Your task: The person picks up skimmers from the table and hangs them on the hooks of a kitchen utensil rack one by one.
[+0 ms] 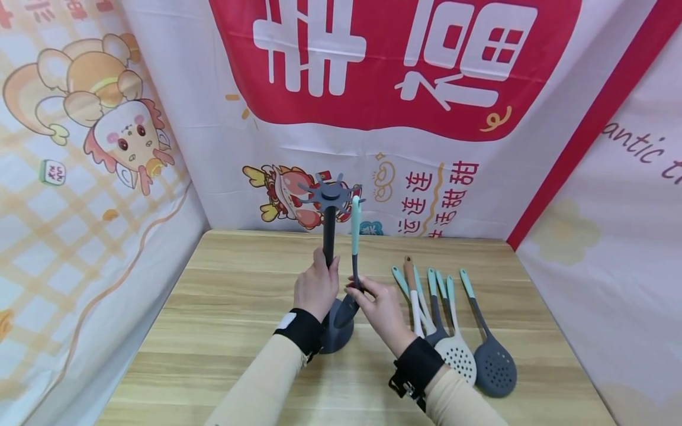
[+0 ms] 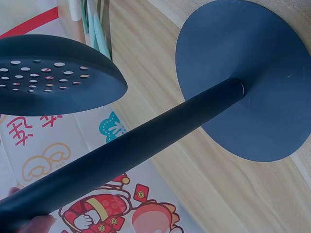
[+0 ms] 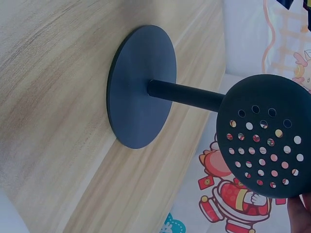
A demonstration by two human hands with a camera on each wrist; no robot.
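Note:
My left hand (image 1: 315, 287) grips the black pole (image 1: 329, 231) of a utensil stand. A hooked ring (image 1: 329, 192) tops the pole, and a round dark base (image 2: 272, 116) on the table carries it. In my right hand (image 1: 385, 307) is a skimmer (image 3: 291, 104), pinched near where its neck meets the head. Its mint handle (image 1: 356, 228) points up, close to the hooked ring; the head hangs low beside the pole. Whether the handle touches a hook, I cannot tell. The right wrist view shows the perforated dark head in front of the pole.
Right of my right hand, several kitchen utensils lie on the wooden table (image 1: 234, 331). Among them are a dark skimmer (image 1: 495, 370), a pale grey skimmer (image 1: 460, 355) and one with a brown-tipped handle (image 1: 409, 272). Printed cloth (image 1: 176, 112) hangs behind and at both sides.

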